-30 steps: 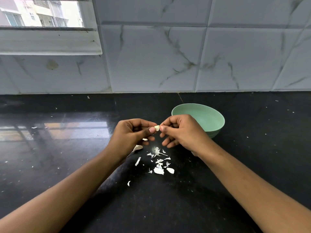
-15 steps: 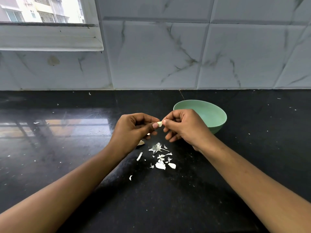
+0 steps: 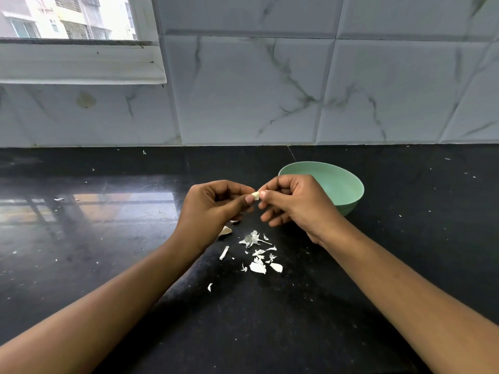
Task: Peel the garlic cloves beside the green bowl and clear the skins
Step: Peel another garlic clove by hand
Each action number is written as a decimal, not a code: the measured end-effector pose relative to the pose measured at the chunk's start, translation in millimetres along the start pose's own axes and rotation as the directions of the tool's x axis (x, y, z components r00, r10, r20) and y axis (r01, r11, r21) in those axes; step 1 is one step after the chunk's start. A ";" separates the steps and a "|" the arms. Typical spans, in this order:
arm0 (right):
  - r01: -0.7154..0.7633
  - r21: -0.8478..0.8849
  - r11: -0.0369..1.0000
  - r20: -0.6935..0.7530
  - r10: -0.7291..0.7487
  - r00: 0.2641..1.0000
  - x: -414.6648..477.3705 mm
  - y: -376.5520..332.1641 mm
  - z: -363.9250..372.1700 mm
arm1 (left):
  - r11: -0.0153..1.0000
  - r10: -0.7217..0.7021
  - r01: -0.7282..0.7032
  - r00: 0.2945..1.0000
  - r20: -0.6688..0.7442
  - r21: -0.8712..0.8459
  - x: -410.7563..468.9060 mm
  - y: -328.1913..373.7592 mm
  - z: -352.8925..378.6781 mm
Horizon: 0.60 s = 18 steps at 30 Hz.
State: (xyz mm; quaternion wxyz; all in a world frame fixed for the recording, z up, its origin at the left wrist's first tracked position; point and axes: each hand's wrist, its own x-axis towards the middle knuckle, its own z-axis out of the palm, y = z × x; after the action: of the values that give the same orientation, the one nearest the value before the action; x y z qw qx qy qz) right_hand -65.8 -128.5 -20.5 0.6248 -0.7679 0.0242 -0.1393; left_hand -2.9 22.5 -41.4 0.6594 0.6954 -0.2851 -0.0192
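Pinching one end of the garlic clove [image 3: 255,195], our left hand [image 3: 213,209] curled its fingers tight. The small, pale clove lay crosswise between both hands, equally near each, above the skins [image 3: 258,267] scattered mid-way across the countertop [image 3: 108,252]. Our right hand [image 3: 294,203] pinched the other end, just before the green bowl [image 3: 348,190].

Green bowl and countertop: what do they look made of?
Green bowl: probably matte plastic or melamine, going by its even colour and dull sheen. Countertop: likely polished black stone, since it mirrors the window; could be a glossy laminate.
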 end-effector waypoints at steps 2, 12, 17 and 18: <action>0.023 -0.037 0.999 -0.012 -0.023 1.000 0.8 1.4 -0.4 | 0.999 0.036 -0.036 0.999 -0.009 0.036 -1.5 1.6 1.2; 0.080 -0.150 0.985 -0.082 -0.093 0.992 2.5 8.5 0.7 | 0.994 0.078 -0.079 0.997 0.005 0.080 -3.2 0.0 1.7; 0.066 -0.111 0.992 -0.081 -0.075 0.994 -0.5 8.2 5.2 | 0.995 0.075 -0.077 0.997 0.035 0.064 -2.6 1.1 1.6; 0.053 -0.082 0.995 -0.078 -0.059 0.995 -1.1 7.3 5.7 | 0.996 0.076 -0.078 0.996 0.047 0.049 -2.0 1.1 1.4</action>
State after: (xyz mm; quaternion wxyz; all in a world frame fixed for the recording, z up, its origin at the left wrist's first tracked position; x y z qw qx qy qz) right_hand -64.4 -124.4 -28.8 0.5880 -0.7864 0.0333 -0.1865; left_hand -5.5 22.1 -41.3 0.6351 0.6998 -0.3269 -0.0021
